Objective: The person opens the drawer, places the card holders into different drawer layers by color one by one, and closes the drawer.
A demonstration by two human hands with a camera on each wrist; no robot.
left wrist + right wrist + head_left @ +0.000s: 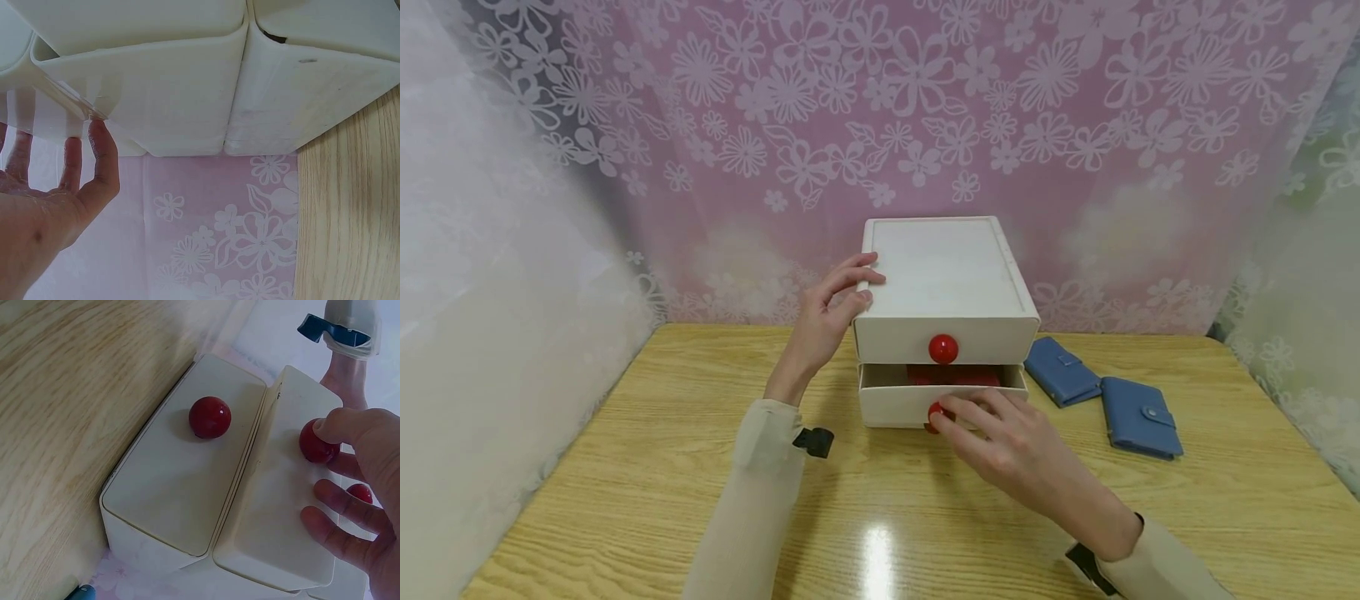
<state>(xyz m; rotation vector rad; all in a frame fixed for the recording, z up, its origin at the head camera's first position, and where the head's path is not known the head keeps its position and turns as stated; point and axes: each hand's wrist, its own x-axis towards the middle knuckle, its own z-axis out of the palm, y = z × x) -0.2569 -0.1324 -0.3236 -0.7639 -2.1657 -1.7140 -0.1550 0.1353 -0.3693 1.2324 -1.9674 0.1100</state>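
Note:
A white drawer cabinet (943, 267) with round red knobs stands on the table. Its upper drawer (891, 342) is closed. Below it, a drawer (895, 407) is pulled partway out, with something red (955, 376) lying inside. My right hand (1011, 446) pinches this drawer's red knob (317, 442) between thumb and index finger, the other fingers spread near its front. In the right wrist view a further closed drawer (181, 481) shows its own knob (210, 417). My left hand (831, 312) rests against the cabinet's upper left edge, fingertips on the top; the left wrist view shows its fingers along the side.
Two blue snap-closure wallets (1062, 371) lie on the wooden table (700, 467) right of the cabinet, the nearer wallet (1141, 417) touching or close to the other. A pink floral curtain (850, 125) hangs just behind the table. Pale sheets flank both sides.

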